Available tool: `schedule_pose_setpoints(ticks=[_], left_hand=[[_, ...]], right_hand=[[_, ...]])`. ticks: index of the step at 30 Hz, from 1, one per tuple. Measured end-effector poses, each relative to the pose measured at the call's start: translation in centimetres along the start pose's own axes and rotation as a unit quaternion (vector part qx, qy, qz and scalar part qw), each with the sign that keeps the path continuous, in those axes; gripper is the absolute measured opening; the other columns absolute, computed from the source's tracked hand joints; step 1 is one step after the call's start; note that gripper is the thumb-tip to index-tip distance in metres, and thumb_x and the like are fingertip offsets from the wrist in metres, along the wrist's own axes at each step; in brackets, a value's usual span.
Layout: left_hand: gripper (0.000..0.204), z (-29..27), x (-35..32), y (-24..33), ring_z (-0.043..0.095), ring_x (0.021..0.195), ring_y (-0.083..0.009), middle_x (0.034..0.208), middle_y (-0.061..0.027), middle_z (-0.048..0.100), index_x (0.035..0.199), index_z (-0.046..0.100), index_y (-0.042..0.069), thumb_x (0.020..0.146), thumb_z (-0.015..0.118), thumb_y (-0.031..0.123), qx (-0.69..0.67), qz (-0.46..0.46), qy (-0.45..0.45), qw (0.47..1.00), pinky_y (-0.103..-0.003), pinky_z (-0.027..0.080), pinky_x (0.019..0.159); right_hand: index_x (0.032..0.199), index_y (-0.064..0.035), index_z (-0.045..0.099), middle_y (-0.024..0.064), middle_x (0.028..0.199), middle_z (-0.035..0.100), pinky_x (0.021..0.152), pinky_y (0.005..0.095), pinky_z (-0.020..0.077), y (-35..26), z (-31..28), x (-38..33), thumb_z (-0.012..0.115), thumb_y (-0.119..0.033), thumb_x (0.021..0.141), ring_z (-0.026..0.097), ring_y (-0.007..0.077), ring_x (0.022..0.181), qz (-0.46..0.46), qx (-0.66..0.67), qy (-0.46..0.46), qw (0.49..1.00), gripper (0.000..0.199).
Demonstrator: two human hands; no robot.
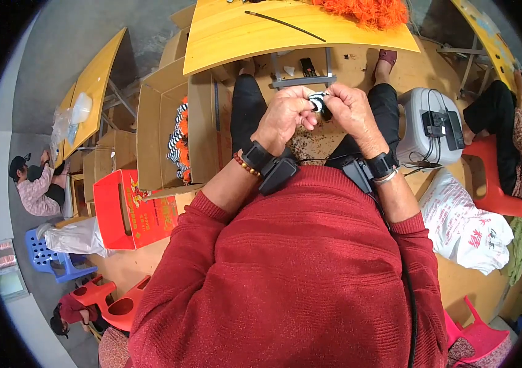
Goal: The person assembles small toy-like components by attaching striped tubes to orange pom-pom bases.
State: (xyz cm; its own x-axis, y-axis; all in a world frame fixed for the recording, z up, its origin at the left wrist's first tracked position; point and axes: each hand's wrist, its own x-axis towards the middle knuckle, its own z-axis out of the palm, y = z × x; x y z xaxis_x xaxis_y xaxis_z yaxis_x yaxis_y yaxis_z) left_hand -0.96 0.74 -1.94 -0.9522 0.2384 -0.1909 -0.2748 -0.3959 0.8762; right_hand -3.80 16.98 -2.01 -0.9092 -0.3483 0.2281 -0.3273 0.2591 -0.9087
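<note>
Between my two hands, above my lap, is a small black-and-white striped fuzzy piece (pixel 317 100). My left hand (pixel 285 115) pinches its left side between thumb and fingers. The right side is gripped by my right hand (pixel 351 113), whose fingers are bent over it and partly hide it. Both hands are in front of the yellow table (pixel 230 37), below its near edge. A cardboard box (pixel 203 138) stands open to my left, with black-and-white striped and orange fuzzy pieces (pixel 179 144) inside.
On the table lie a dark thin stick (pixel 285 26) and an orange fluffy pile (pixel 371 12). A red carton (pixel 153 214) stands at left. A grey container (pixel 414 104) carrying cabled devices and a white sack (pixel 466 224) are at right. Other people sit at both sides.
</note>
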Motion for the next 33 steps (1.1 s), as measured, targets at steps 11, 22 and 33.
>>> schedule_pose_setpoints(ticks=[11,22,33], left_hand=[[0.022,-1.1,-1.3,0.9,0.052,0.052,-0.0150,0.069,-0.0078,0.056,0.088,0.056,-0.004,0.083,0.052,0.017,-0.054,-0.055,-0.134,0.988,-0.024,0.042,0.044],[0.024,-2.0,-0.2,-0.5,0.057,0.060,-0.0168,0.079,-0.0122,0.061,0.090,0.057,-0.003,0.086,0.050,0.020,-0.117,0.012,-0.085,0.989,-0.026,0.047,0.052],[0.024,-0.7,0.3,0.3,0.052,0.045,-0.0105,0.061,-0.0044,0.056,0.082,0.054,0.003,0.085,0.053,0.028,-0.006,0.052,0.020,0.998,-0.023,0.042,0.036]], right_hand=[[0.074,-0.0007,0.054,0.0026,0.057,0.050,0.044,0.0224,0.0440,-0.6,0.4,-0.4,0.048,-0.009,0.081,0.050,0.0086,0.047,0.178,0.314,-0.135,0.923,0.013],[0.081,-0.0005,0.054,0.0012,0.059,0.050,0.043,0.0229,0.0475,-0.7,1.0,-0.3,0.050,-0.013,0.085,0.048,0.0078,0.045,0.198,0.454,-0.166,0.853,0.013],[0.075,-0.0017,0.051,0.0018,0.058,0.049,0.045,0.0259,0.0483,-0.6,1.3,0.0,0.050,-0.012,0.085,0.046,0.0092,0.042,0.186,0.509,-0.166,0.824,0.015]])
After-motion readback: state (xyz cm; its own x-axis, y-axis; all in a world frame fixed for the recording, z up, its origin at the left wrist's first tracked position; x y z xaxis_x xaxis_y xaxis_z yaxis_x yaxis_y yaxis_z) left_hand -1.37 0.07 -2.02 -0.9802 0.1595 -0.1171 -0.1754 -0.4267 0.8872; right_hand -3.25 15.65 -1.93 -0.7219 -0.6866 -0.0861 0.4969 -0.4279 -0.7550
